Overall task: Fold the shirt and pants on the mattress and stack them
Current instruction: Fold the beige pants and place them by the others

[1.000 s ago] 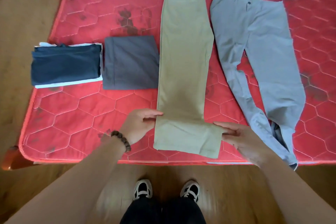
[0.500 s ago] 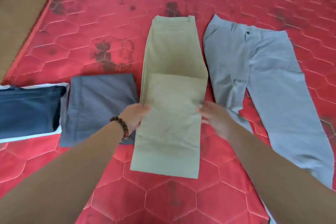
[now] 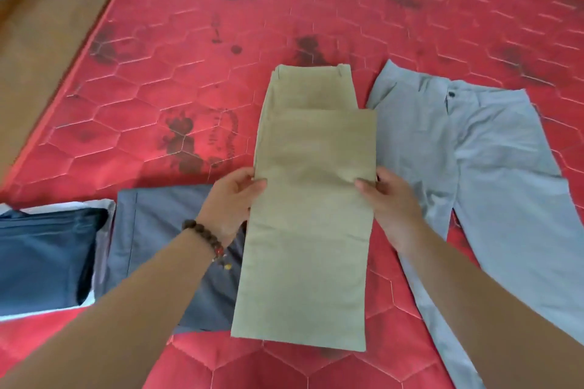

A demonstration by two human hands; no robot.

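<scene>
Khaki pants [image 3: 308, 215]: lay lengthwise mid-mattress, leg half doubled up over the seat, waistband at the far end.
Left hand [image 3: 232, 202]: you pinched the left edge of the upper layer, thumb on top.
Right hand [image 3: 390, 208]: you gripped the right edge opposite, fingers curled under.
Handling: the cloth looked light, soft and limp, likely to sag between 2 holds; edges or corners seemed the best places to take it.
Edges: folded grey garment [image 3: 151, 230] touched the left side; unfolded grey pants [image 3: 493, 174] lay just beside the right.
Stack: navy fold [image 3: 44, 256] sat at the far left.
Room: bare red mattress [image 3: 158, 79] stretched beyond the waistband.
</scene>
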